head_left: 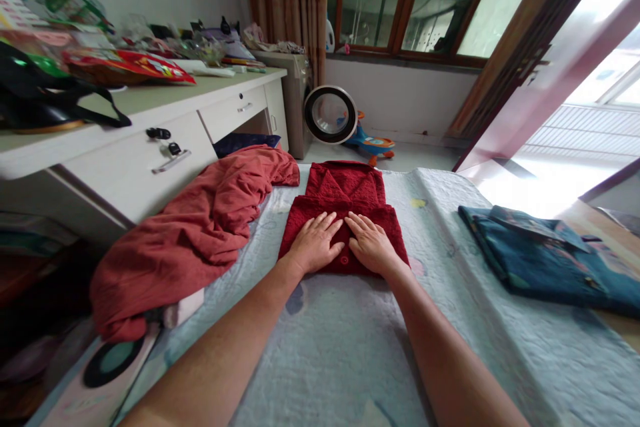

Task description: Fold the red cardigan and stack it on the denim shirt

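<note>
A dark red garment (345, 187) with a button near its front edge lies folded on the light blue quilted bed cover (345, 347). Its nearer part is folded over, while the far part lies flat with a V-shaped line across it. My left hand (316, 241) rests flat on the left half of the folded part, fingers stretched forward. On the right half lies my right hand (369, 240), palm down with fingers extended. Both hands touch the cloth, and the button shows between them.
A crumpled coral-red cloth (200, 233) lies along the bed's left edge. Folded blue denim (545, 253) sits at the right. A cluttered white desk (165, 107) stands at the left, with an open-door washing machine (299, 100) beyond it. A blue ride-on toy (367, 141) is on the floor.
</note>
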`<action>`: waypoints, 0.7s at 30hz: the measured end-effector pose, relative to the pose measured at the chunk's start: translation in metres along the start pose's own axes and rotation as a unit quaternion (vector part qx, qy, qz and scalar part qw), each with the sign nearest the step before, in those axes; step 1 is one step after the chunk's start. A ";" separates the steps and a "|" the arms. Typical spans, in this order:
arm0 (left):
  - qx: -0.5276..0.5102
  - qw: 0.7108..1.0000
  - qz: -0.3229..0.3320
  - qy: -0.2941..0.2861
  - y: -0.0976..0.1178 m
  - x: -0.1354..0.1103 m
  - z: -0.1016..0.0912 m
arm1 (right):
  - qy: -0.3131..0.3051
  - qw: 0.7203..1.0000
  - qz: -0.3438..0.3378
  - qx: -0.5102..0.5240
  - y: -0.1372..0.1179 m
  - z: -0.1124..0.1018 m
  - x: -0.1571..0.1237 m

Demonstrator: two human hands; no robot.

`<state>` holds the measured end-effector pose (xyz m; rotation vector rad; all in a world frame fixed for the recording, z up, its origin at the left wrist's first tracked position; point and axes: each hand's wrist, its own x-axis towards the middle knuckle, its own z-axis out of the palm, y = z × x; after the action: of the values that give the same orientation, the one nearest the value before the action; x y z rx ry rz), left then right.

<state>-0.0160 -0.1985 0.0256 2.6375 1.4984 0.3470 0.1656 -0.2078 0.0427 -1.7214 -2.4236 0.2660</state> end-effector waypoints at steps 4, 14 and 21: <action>-0.003 1.000 -0.005 -0.007 0.001 -0.001 -0.002 | 0.007 1.000 0.009 -0.018 0.000 0.000 -0.001; -0.004 1.000 -0.006 0.000 0.001 -0.001 0.001 | 0.078 0.996 0.047 0.007 0.002 0.006 -0.001; -0.007 1.000 -0.013 0.000 0.002 -0.001 0.002 | 0.082 0.996 0.041 0.004 0.003 0.001 -0.002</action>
<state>-0.0145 -0.1998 0.0242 2.6052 1.5218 0.3556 0.1686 -0.2092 0.0409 -1.7662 -2.2381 0.1371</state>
